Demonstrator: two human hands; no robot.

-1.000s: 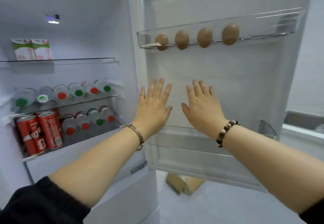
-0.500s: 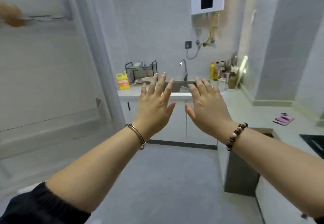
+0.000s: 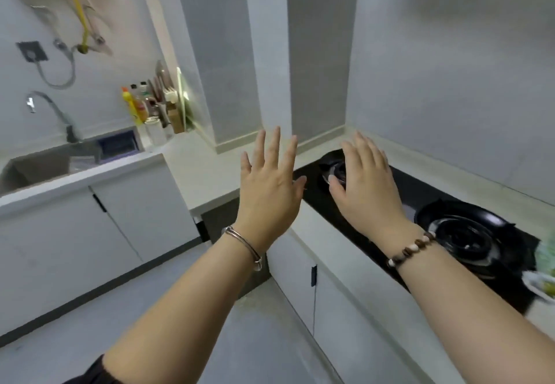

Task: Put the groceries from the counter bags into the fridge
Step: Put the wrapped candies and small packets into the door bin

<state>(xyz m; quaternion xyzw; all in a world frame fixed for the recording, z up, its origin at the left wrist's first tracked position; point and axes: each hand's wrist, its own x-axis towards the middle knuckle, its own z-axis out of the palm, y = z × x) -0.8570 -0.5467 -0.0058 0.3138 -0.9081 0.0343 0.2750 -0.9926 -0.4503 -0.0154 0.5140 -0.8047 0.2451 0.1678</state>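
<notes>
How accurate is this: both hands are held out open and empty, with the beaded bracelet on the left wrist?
One slip: the head view shows the beaded bracelet on the right wrist. The left hand and right hand are indeed held out open and empty.

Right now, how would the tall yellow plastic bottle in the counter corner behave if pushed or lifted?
The tall yellow plastic bottle looks narrow for its height, so a push would probably tip it into the other bottles crowded beside it. Likely rigid enough to grip; its fill, hence weight, cannot be judged.
</notes>
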